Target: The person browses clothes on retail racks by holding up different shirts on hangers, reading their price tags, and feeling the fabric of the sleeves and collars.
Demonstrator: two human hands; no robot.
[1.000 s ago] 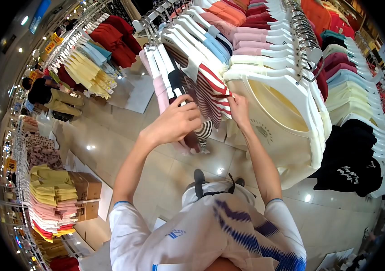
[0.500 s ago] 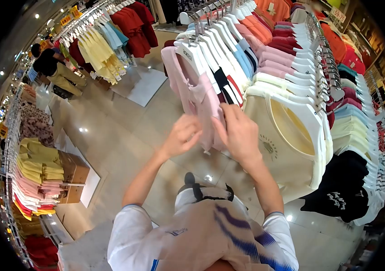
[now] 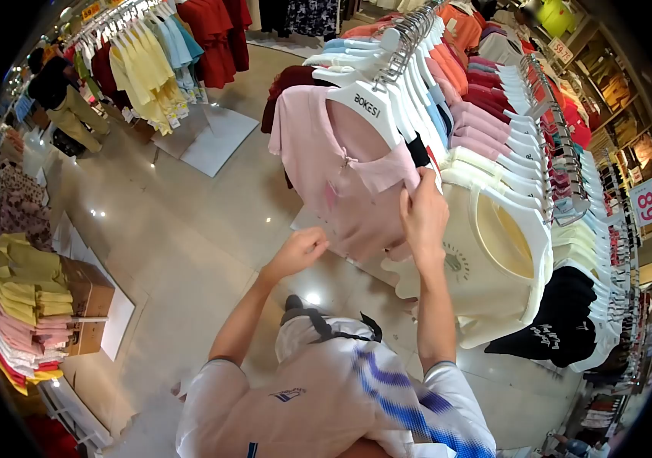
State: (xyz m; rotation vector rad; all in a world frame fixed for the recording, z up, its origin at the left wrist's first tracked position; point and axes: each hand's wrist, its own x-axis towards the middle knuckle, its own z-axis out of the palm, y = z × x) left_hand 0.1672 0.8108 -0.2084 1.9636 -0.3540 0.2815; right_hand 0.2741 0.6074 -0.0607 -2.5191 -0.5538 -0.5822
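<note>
A pink collared shirt [image 3: 364,202] hangs at the near end of the rack on a white hanger [image 3: 368,107] marked BOKESI, its front turned toward me. My right hand [image 3: 423,217] pinches the shirt by its right-side shoulder and sleeve edge. Below and left of the shirt, my left hand [image 3: 299,252] is in the air with its fingers curled in and nothing visible in them. Close beside my right wrist hangs a cream top [image 3: 486,267] with a small printed design.
Behind the pink shirt, more tops crowd the metal rack. Black shirts [image 3: 551,328] hang at the lower right, near a price sign [image 3: 645,204]. A person [image 3: 66,99] stands by a rack of yellow shirts [image 3: 142,69] at upper left. Cardboard boxes [image 3: 89,294] stand at left.
The pink shirt has swung from nearly edge-on to facing me and spread wider. My right hand keeps hold of its side. My left hand has moved down and away from the cloth, curling closed.
</note>
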